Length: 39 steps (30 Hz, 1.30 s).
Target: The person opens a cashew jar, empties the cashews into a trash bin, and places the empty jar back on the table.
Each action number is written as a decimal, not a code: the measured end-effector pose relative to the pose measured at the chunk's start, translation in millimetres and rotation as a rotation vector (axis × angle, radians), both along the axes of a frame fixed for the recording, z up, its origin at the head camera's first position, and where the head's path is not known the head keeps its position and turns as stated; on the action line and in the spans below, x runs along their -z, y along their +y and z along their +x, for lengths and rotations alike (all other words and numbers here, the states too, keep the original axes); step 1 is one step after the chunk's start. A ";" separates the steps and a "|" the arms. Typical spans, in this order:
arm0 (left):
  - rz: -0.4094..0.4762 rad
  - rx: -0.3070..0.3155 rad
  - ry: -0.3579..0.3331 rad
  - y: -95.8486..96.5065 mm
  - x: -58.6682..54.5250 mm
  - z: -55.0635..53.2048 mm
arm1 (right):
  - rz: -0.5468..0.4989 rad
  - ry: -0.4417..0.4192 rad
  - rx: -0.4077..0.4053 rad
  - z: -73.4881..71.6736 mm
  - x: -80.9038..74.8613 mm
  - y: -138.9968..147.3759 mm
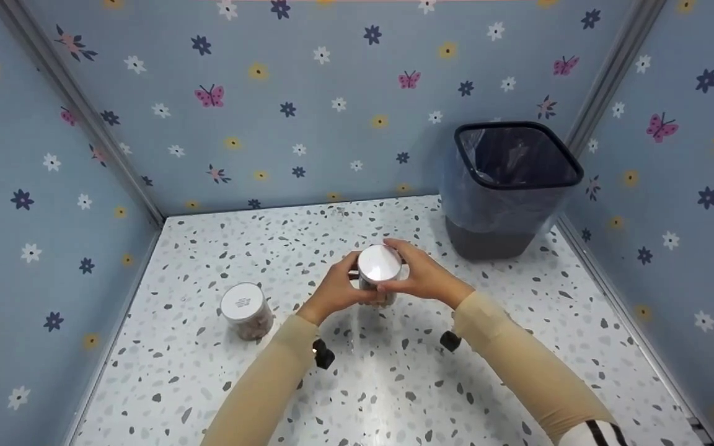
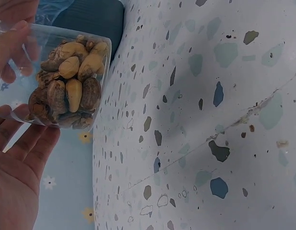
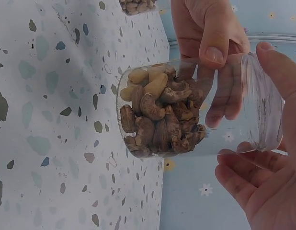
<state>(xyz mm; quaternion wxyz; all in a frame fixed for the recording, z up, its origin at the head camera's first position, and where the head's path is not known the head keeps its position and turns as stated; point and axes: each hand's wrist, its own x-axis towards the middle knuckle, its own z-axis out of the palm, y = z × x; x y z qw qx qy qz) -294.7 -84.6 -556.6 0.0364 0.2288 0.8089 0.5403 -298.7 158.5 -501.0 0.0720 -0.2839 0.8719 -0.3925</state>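
Both hands hold a clear plastic jar (image 3: 160, 112) with a white-topped lid (image 1: 379, 263), at the middle of the table in the head view. Brown-skinned cashews and paler nuts (image 2: 71, 86) fill its lower part. My left hand (image 1: 337, 285) grips the jar's body from the left, thumb along the near side. My right hand (image 1: 422, 275) curls round the lid and upper rim from the right; in the right wrist view its thumb and fingers are at the lid's edge. A second jar (image 1: 246, 311), also white-lidded and holding nuts, stands left of my left hand.
A dark-rimmed waste bin (image 1: 493, 229) with a plastic liner stands at the back right. The speckled white table (image 1: 357, 396) is bounded by blue flowered panels (image 1: 307, 124) at the back and both sides.
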 end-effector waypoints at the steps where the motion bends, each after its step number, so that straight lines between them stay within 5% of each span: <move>1: 0.004 -0.002 0.001 -0.6 0.1 0.1 | 0.003 0.002 0.001 0.0 0.8 1.1; 14: 0.068 -0.062 -0.049 -5.8 -7.8 2.1 | -0.029 -0.022 -0.004 2.2 14.6 10.2; 39: 0.224 -0.057 -0.053 2.5 -13.7 8.2 | -0.164 -0.032 0.022 6.2 36.0 1.3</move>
